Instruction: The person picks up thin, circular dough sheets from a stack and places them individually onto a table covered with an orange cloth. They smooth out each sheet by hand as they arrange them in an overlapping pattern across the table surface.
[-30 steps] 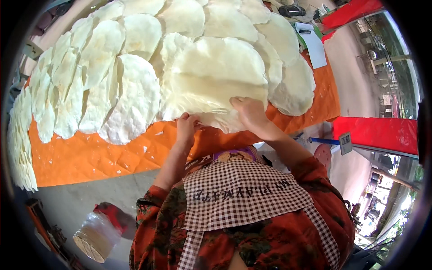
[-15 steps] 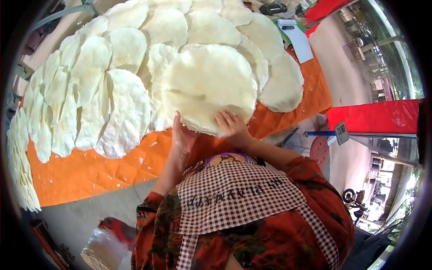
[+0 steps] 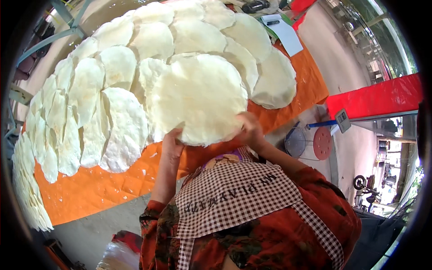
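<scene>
A large, thin, pale round flatbread lies on top of others at the near edge of the table. My left hand grips its near-left rim, the thumb on the upper face and the other fingers hidden. At the near-right rim, my right hand is closed on the same flatbread, its fingertips partly out of sight. Just left of it rests a wrinkled, whiter flatbread. Another pale round lies to the right.
Overlapping rows of flatbreads cover much of the orange cloth. A notepad with a pen sits at the far right corner. Beyond the table's right side are a red plastic stool and a red-covered ledge.
My right hand has gone from lying on the flatbread's near part to gripping its right rim. My left hand has closed on the left rim. The view has shifted slightly.
</scene>
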Tool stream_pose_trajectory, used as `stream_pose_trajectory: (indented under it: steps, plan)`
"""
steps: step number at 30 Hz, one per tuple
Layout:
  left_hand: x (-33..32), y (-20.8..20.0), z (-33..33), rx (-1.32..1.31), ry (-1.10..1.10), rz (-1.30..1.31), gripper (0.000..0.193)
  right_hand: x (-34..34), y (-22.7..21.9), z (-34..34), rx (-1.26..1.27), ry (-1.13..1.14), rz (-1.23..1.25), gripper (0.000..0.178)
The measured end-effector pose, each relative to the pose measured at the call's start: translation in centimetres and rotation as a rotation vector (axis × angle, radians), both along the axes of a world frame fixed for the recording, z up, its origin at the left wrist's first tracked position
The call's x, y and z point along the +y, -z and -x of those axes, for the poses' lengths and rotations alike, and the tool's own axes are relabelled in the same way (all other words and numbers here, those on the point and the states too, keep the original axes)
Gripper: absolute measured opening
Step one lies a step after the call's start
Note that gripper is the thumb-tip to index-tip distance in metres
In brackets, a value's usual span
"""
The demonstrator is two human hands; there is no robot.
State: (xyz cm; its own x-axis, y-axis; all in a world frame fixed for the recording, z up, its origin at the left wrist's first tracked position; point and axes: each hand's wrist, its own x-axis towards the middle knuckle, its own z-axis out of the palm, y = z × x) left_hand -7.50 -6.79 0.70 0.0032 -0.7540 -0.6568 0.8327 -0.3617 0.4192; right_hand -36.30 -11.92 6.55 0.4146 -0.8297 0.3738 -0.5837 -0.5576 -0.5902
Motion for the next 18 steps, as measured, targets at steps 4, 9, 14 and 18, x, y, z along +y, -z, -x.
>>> stream_pose_trajectory:
  steps: [4,9,14,18]
  plan:
    - [-1.6,-3.4,0.2,0.1,0.007,0.004,0.036,-0.4,1.2,4.9,-0.705,0.514,-1.355,0.054]
    - [0.0,-0.9,-1.7,-0.138,0.118,0.136,0.035,-4.0,3.7,2.0,-1.428,-0.031,-1.464,0.054]
    - [1.4,0.3,-1.1,-0.237,0.09,0.205,0.051,-6.3,2.5,0.0,-1.258,0.185,-1.355,0.055]
    - [1.9,0.8,-0.3,-0.315,0.112,0.174,0.054,-7.5,4.3,0.2,-0.885,0.122,-0.964,0.043]
